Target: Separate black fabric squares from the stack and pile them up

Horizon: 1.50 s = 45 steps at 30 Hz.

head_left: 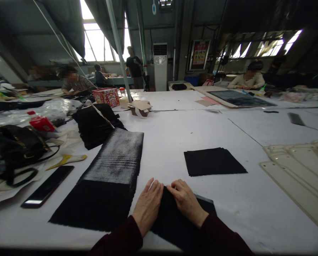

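A black fabric piece [172, 220] lies on the white table in front of me, with a grey strip [205, 200] showing along its right side. My left hand [147, 205] rests along its left edge, fingers stretched out close together. My right hand [187, 202] has its fingers bent and pressed at the far corner of the same piece; its thumb is hidden. To the left, a fanned stack of black fabric pieces [95, 202] shows greyish faces toward the back. Beyond my right hand sits a small neat pile of black fabric pieces [215, 161].
Left of the stack lie a phone [48, 186], a yellow-handled tool [65, 160], a black bag [17, 145], a red bottle [43, 122] and a black bundle [97, 124]. Cream panels [295, 181] overlap at the right edge. Several people are farther back.
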Each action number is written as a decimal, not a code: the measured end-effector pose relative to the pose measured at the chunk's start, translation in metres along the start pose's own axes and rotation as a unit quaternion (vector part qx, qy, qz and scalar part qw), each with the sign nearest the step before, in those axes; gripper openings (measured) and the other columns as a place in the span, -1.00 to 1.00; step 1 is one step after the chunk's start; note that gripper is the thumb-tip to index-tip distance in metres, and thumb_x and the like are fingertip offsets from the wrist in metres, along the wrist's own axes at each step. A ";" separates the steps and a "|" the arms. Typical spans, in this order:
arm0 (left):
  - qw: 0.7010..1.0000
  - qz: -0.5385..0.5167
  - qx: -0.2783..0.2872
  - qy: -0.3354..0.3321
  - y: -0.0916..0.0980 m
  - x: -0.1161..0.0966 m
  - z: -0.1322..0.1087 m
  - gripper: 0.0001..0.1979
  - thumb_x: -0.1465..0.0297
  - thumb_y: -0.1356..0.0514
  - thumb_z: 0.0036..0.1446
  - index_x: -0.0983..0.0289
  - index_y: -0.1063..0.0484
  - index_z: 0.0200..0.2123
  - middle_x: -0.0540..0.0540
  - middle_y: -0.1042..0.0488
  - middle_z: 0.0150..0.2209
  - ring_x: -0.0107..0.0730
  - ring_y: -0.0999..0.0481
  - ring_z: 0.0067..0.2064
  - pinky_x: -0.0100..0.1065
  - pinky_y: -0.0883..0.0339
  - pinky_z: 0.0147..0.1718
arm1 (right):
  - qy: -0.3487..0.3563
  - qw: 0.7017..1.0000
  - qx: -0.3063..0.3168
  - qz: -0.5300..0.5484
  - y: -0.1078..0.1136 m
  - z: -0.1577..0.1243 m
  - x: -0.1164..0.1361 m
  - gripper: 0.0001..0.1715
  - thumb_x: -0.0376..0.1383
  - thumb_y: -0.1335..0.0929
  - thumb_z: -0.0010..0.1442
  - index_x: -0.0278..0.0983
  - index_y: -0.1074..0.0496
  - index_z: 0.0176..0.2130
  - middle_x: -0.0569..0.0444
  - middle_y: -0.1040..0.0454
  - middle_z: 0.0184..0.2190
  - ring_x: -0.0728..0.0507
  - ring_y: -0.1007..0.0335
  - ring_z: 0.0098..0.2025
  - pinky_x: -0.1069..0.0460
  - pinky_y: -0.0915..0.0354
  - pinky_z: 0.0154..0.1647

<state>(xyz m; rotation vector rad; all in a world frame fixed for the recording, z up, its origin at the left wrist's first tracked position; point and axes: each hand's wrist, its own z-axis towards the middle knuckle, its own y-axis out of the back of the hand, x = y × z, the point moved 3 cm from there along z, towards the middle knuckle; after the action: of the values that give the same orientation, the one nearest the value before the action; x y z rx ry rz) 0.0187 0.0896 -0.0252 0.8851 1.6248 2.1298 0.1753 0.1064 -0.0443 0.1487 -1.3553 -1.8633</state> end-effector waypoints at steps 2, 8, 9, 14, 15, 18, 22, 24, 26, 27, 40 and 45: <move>1.000 0.019 0.007 -0.005 0.001 -0.005 0.001 -0.50 0.51 -0.02 0.21 0.50 -0.25 0.21 0.30 -0.42 0.10 -0.08 -0.34 0.18 -0.07 0.06 0.29 | -0.001 1.000 0.001 0.001 0.002 -0.004 -0.002 -0.67 -0.51 -0.19 0.30 -0.31 -0.41 -0.03 -0.03 -0.35 -0.25 -0.16 -0.20 -0.19 -0.07 -0.25 -0.13; 1.000 0.004 0.024 -0.020 0.003 -0.012 0.007 -0.53 0.51 -0.01 0.21 0.49 -0.28 0.19 0.30 -0.40 0.12 -0.08 -0.31 0.21 -0.07 0.01 0.29 | 0.003 1.000 0.000 0.001 0.009 -0.014 -0.007 -0.69 -0.48 -0.19 0.32 -0.30 -0.42 -0.04 -0.03 -0.36 -0.25 -0.16 -0.20 -0.18 -0.07 -0.25 -0.13; 0.999 -0.002 0.026 -0.020 0.003 -0.013 0.008 -0.53 0.53 0.00 0.21 0.49 -0.29 0.18 0.29 -0.40 0.12 -0.10 -0.32 0.20 -0.09 -0.01 0.28 | 0.004 1.000 0.000 0.000 0.010 -0.016 -0.008 -0.69 -0.48 -0.19 0.32 -0.30 -0.42 -0.04 -0.03 -0.36 -0.25 -0.16 -0.20 -0.18 -0.07 -0.25 -0.13; 0.999 -0.002 0.041 -0.009 0.004 -0.023 0.012 -0.44 0.59 -0.02 0.15 0.46 -0.19 0.26 0.28 -0.42 0.06 -0.11 -0.39 0.13 -0.09 -0.09 0.26 | 0.007 1.000 0.000 -0.003 0.017 -0.026 -0.015 -0.67 -0.50 -0.20 0.31 -0.30 -0.42 -0.03 -0.04 -0.36 -0.24 -0.16 -0.20 -0.18 -0.09 -0.25 -0.12; 0.999 -0.002 0.044 -0.008 0.004 -0.025 0.013 -0.42 0.59 -0.02 0.15 0.44 -0.17 0.27 0.29 -0.42 0.05 -0.09 -0.39 0.13 -0.06 -0.10 0.25 | 0.007 1.000 0.000 -0.004 0.018 -0.028 -0.016 -0.67 -0.50 -0.20 0.31 -0.30 -0.42 -0.02 -0.04 -0.36 -0.24 -0.16 -0.20 -0.18 -0.09 -0.25 -0.12; 0.999 -0.021 0.046 -0.010 0.005 -0.030 0.016 -0.43 0.59 -0.03 0.15 0.41 -0.20 0.26 0.28 -0.41 0.06 -0.08 -0.37 0.15 -0.03 -0.10 0.25 | 0.006 1.000 -0.002 -0.008 0.024 -0.035 -0.020 -0.68 -0.49 -0.20 0.31 -0.30 -0.42 -0.03 -0.04 -0.36 -0.24 -0.17 -0.20 -0.18 -0.09 -0.25 -0.12; 0.997 -0.043 0.053 -0.019 0.008 -0.037 0.021 -0.48 0.63 -0.01 0.16 0.47 -0.24 0.22 0.28 -0.40 0.07 -0.13 -0.38 0.11 -0.13 -0.18 0.21 | 0.006 1.000 -0.003 -0.010 0.030 -0.042 -0.024 -0.68 -0.49 -0.20 0.31 -0.31 -0.42 -0.03 -0.04 -0.36 -0.24 -0.16 -0.20 -0.17 -0.08 -0.25 -0.11; 0.997 -0.033 0.062 -0.013 0.010 -0.041 0.023 -0.43 0.64 -0.01 0.15 0.46 -0.18 0.25 0.28 -0.42 0.03 -0.12 -0.42 0.06 -0.11 -0.24 0.17 | 0.006 1.000 -0.002 -0.009 0.033 -0.045 -0.026 -0.65 -0.51 -0.20 0.30 -0.31 -0.41 0.00 -0.03 -0.36 -0.24 -0.16 -0.20 -0.17 -0.07 -0.25 -0.11; 0.998 -0.020 0.066 -0.010 0.012 -0.045 0.024 -0.39 0.63 -0.02 0.14 0.43 -0.13 0.29 0.27 -0.43 0.00 -0.10 -0.43 0.04 -0.07 -0.25 0.15 | 0.007 1.000 -0.001 -0.009 0.036 -0.048 -0.027 -0.64 -0.53 -0.20 0.29 -0.31 -0.41 0.00 -0.03 -0.36 -0.24 -0.15 -0.21 -0.17 -0.08 -0.25 -0.10; 0.998 -0.015 0.066 -0.008 0.012 -0.047 0.025 -0.39 0.63 -0.02 0.14 0.41 -0.13 0.29 0.26 -0.43 -0.02 -0.09 -0.43 0.04 -0.05 -0.24 0.15 | 0.006 1.000 0.000 -0.009 0.037 -0.049 -0.028 -0.63 -0.53 -0.20 0.29 -0.30 -0.41 0.00 -0.03 -0.36 -0.24 -0.15 -0.21 -0.17 -0.08 -0.24 -0.09; 0.997 -0.027 0.054 -0.040 0.016 -0.065 0.032 -0.40 0.67 -0.01 0.13 0.35 -0.18 0.25 0.22 -0.43 -0.03 -0.17 -0.43 0.01 -0.07 -0.29 0.11 | 0.006 1.000 -0.004 -0.021 0.047 -0.065 -0.035 -0.68 -0.49 -0.19 0.31 -0.30 -0.42 -0.04 -0.03 -0.36 -0.24 -0.14 -0.19 -0.20 -0.05 -0.23 -0.11; 0.996 -0.047 0.049 -0.057 0.017 -0.070 0.036 -0.43 0.71 0.02 0.12 0.37 -0.23 0.21 0.22 -0.41 0.05 -0.25 -0.42 0.03 -0.20 -0.30 0.11 | 0.008 1.000 -0.003 -0.029 0.051 -0.072 -0.039 -0.71 -0.48 -0.22 0.29 -0.30 -0.44 -0.07 -0.02 -0.35 -0.26 -0.13 -0.20 -0.19 -0.05 -0.23 -0.12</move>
<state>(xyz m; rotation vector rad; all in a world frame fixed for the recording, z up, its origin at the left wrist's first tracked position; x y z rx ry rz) 0.0968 0.0696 -0.0227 0.9232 1.6908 1.9141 0.2657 0.0735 -0.0446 0.2019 -1.3475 -1.9089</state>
